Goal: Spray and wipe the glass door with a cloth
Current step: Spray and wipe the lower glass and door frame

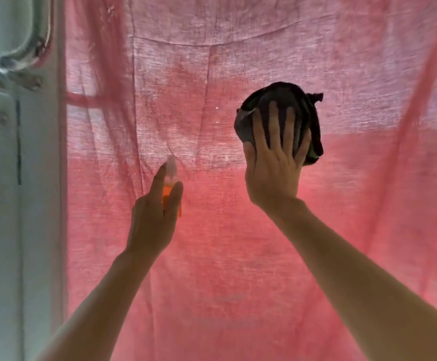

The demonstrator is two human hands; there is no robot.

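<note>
The glass door (212,256) fills the view, with a pink fabric hanging behind its pane. My right hand (274,165) presses a dark bunched cloth (280,100) flat against the glass at upper right, fingers straight and spread. My left hand (152,220) grips a small orange spray bottle (169,188) at centre left, its pale nozzle pointing up toward the glass and the index finger raised along the top. Most of the bottle is hidden behind the hand.
The white door frame (42,204) runs down the left side. A curved metal handle (29,48) is mounted at the top left, with a lever (9,79) just below it. Bright daylight shows past the frame's left edge.
</note>
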